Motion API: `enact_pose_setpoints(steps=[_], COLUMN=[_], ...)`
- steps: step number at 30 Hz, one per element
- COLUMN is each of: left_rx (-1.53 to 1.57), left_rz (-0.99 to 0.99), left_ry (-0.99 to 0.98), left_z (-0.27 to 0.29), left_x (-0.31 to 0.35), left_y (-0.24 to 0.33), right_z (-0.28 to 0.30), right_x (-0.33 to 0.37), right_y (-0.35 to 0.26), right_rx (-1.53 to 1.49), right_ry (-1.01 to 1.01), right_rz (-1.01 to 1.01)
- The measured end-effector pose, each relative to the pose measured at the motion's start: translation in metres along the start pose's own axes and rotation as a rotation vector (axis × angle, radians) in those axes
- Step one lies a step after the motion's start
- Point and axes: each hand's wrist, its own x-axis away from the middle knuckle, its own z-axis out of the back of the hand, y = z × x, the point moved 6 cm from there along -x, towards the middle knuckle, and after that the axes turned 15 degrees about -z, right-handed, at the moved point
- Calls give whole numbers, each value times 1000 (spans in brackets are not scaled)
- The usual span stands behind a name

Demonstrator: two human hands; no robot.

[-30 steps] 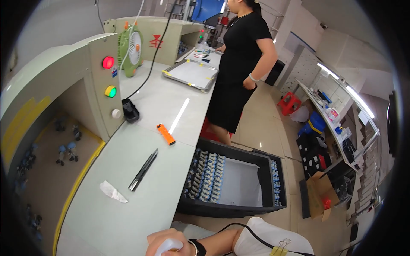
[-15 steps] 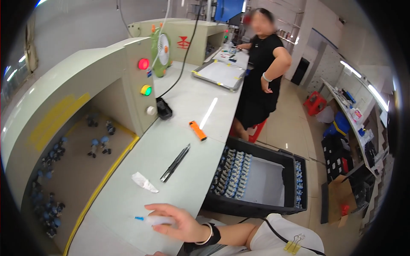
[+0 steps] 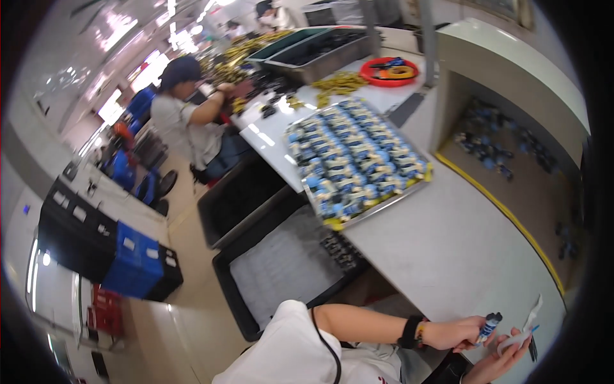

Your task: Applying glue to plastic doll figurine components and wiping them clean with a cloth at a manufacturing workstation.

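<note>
My left hand (image 3: pixel 457 333) pinches a small blue-and-white figurine (image 3: pixel 490 326) with dark ends, over the near right part of the table. Close beside it, my right hand (image 3: pixel 497 363) is closed round a small translucent bottle (image 3: pixel 513 344) with a thin blue tip. The tip points away from the figurine, to the right. Just past the bottle lie a crumpled white tissue (image 3: pixel 535 312) and a dark cutter (image 3: pixel 533 349), partly hidden by my right hand. A metal tray (image 3: pixel 377 213) holds rows of similar blue figurines (image 3: pixel 352 157) farther along the table.
A pale machine (image 3: pixel 511 61) with loose figurines inside stands on the right. Black crates (image 3: pixel 224 278) sit beside the table on the left. A red round tray (image 3: pixel 388 72) with tools, grey bins (image 3: pixel 320 61) and yellow parts (image 3: pixel 339 83) lie beyond; a co-worker (image 3: pixel 185 115) sits there.
My view has swung to the left, away from the lighter and standing person, onto the figurine tray. The figurine in my left hand has come into view; my right hand still holds the bottle.
</note>
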Motion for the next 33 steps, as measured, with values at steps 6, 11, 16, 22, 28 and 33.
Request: enact_pose_setpoints(steps=[6,11,16,22,28,33], left_rx=[-78,-40,11,50,-7,-16], left_rz=[12,56,135,98,95,131], left_ry=[3,8,63,75,80,100], left_z=[0,-1,2,7,10,5], left_x=[-2,-3,-2,-4,-7,-5], left_y=[3,-3,-10,-9,-10,-12], right_z=[-10,-5,-5,-6,-5,1], right_x=[-3,0,-1,0,-4,-3], right_y=[4,-1,-1,1,2,3], right_rx=[83,136,110,144,162,130], right_ry=[-175,-98,-111,-134,-154,-134], right_rz=[-17,10,14,16,-2,-18])
